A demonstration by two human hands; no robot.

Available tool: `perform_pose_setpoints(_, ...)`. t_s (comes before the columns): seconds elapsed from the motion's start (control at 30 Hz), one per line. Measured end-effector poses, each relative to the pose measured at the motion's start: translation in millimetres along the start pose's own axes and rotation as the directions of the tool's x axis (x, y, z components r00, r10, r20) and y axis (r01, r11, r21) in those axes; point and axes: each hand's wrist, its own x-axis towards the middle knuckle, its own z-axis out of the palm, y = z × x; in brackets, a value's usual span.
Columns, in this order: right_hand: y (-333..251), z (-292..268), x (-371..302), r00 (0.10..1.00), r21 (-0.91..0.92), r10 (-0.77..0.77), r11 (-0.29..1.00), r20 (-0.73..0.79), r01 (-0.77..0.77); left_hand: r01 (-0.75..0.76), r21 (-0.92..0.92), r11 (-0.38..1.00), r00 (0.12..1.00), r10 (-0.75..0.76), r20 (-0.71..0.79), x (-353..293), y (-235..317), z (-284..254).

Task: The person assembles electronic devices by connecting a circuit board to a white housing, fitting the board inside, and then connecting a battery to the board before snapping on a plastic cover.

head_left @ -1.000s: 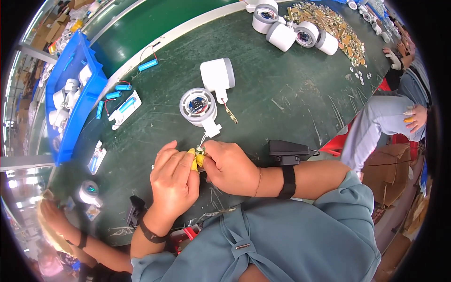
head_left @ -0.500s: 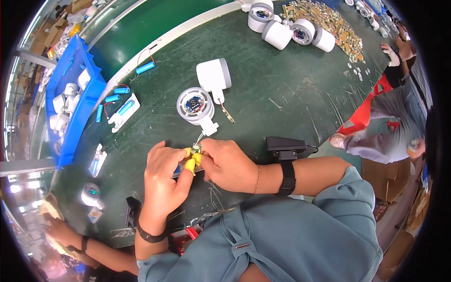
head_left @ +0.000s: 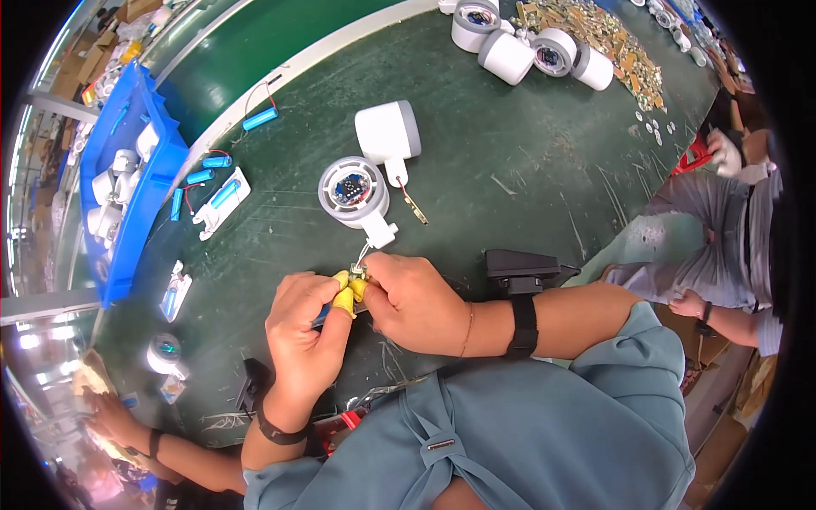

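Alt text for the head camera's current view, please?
A person's left hand and right hand meet at a small part wired to a white device on a green table; a blue bin of white parts sits at left.

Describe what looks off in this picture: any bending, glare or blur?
In the head view, the table's pale rim curves with fisheye distortion and the corners go black; in the head view, glare near the lights hazes the left edge, softening another person's hand; in the head view, the left hand and right hand look fairly sharp, but the small green part between them lacks clear detail.
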Motion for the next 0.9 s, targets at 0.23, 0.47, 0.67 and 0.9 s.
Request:
perform_pose_setpoints(0.23,4.9,2.3,-1.0,0.998,-0.056,-0.033,0.998,-0.045,0.03,-0.118,0.046,0.992,0.993,0.117,0.011,2.6,-8.1,2.4)
perform_pose_setpoints(0.47,4.1,0.9,1.7,0.998,-0.092,-0.058,0.994,-0.037,0.054,-0.176,0.094,0.98,0.984,0.173,0.044,5.3,-11.0,-1.8)
perform_pose_setpoints(0.67,1.1,-0.7,8.6,0.972,0.127,0.088,0.985,0.217,-0.118,0.01,0.077,0.997,0.999,-0.014,0.052,12.1,-11.1,-15.7)
perform_pose_setpoints(0.9,-6.9,-6.0,9.1,0.954,0.182,0.109,0.97,0.281,-0.164,-0.082,0.168,0.982,0.996,0.076,0.039,13.1,-24.0,-12.4)
